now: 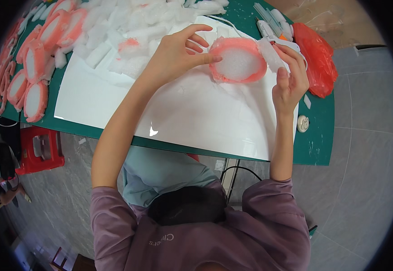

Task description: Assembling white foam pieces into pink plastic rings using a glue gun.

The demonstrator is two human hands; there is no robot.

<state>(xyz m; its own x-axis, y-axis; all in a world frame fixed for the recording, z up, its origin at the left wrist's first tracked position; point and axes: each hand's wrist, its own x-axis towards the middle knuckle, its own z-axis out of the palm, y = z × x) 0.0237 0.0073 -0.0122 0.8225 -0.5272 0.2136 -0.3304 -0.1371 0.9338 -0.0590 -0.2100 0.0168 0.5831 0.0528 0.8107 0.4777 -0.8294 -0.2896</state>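
An oval piece (238, 62) with a fuzzy pink rim and a white middle stands over the white sheet (196, 108). My left hand (174, 54) is beside it, fingers apart and lightly curved, the thumb tip touching its left rim. On its other side, my right hand (292, 77) has thumb and fingers bent around the edge of a white fluffy foam-like strip (271, 55), which lies against the oval's right rim. Behind the right fingers is a white glue-gun-like tool (266, 30), partly hidden, with a cord running behind the oval.
Loose white foam-like pieces (110, 27) heap at the back left. Several pink-rimmed ovals (35, 100) pile along the green table's (316, 144) left side. A red plastic bag (313, 58) and clear sticks (268, 16) lie right. A red stool (40, 151) stands on the floor.
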